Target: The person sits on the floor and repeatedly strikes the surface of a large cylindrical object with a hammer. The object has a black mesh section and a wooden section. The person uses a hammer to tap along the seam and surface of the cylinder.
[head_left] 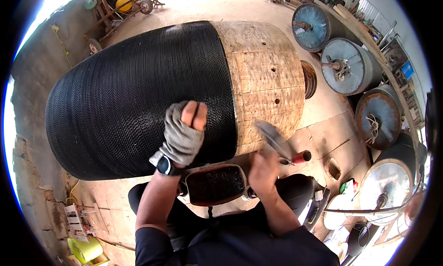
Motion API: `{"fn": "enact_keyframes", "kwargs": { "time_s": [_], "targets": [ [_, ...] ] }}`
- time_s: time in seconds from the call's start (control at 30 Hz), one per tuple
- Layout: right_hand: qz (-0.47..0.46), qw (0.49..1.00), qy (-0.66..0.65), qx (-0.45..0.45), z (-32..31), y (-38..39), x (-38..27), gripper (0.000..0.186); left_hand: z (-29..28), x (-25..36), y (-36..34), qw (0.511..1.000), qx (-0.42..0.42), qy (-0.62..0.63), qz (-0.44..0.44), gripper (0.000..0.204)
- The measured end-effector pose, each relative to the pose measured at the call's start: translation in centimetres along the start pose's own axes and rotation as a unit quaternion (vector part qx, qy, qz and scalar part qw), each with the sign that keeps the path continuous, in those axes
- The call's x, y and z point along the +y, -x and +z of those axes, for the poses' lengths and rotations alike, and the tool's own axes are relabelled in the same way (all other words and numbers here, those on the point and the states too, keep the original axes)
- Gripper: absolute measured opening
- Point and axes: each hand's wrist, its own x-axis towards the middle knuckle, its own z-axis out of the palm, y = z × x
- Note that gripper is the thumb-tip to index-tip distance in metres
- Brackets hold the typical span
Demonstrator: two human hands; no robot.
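The bare right hand (264, 174) is closed on a blurred grey metal tool (275, 139); the left hand (184, 133), grey-gloved, curls, contents hidden, over the near side of a large barrel-shaped drum (173, 84), ridged glossy black left, bare holed wood right.

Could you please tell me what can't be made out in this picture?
All in the head view:
Right hand: motion blur hides its exact grip.
Grey tool beside it: motion blur hides its exact outline.
Left hand: its curled shape hides whether it holds anything.
Watch: display too small to read.
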Motion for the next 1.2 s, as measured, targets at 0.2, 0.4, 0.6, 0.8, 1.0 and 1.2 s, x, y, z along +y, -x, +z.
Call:
{"fn": "enact_keyframes", "kwargs": {
  "time_s": [0.2, 0.4, 0.6, 0.8, 1.0, 1.2],
  "targets": [
    [0.197, 0.953, -0.228, 0.019, -1.8, 1.4, -2.2, 0.024, 1.9, -1.0, -0.2, 0.998, 0.038, 0.0, -0.044, 0.047],
    [0.298, 0.934, -0.032, -0.195, 1.2, 0.9, 0.0, 0.016, 1.7, -1.0, -0.3, 0.998, 0.033, -0.016, -0.056, 0.044],
    [0.135, 0.98, -0.144, -0.014, -1.2, 1.2, -0.9, 0.014, 1.8, -1.0, -0.4, 0.997, 0.026, -0.032, -0.061, 0.048],
    [0.204, 0.972, -0.105, -0.052, -0.6, 1.2, -1.0, 0.018, 2.1, -1.3, -0.4, 0.995, 0.037, -0.069, -0.055, 0.047],
    [0.224, 0.96, -0.044, -0.159, 0.2, -0.4, -0.7, 0.023, 1.8, -1.2, -0.9, 0.995, 0.004, -0.071, -0.072, 0.044],
    [0.133, 0.967, -0.216, -0.009, -2.2, 0.3, -0.1, 0.034, 1.1, -1.0, -2.6, 0.993, -0.018, -0.083, -0.088, 0.043]
  ]
}}
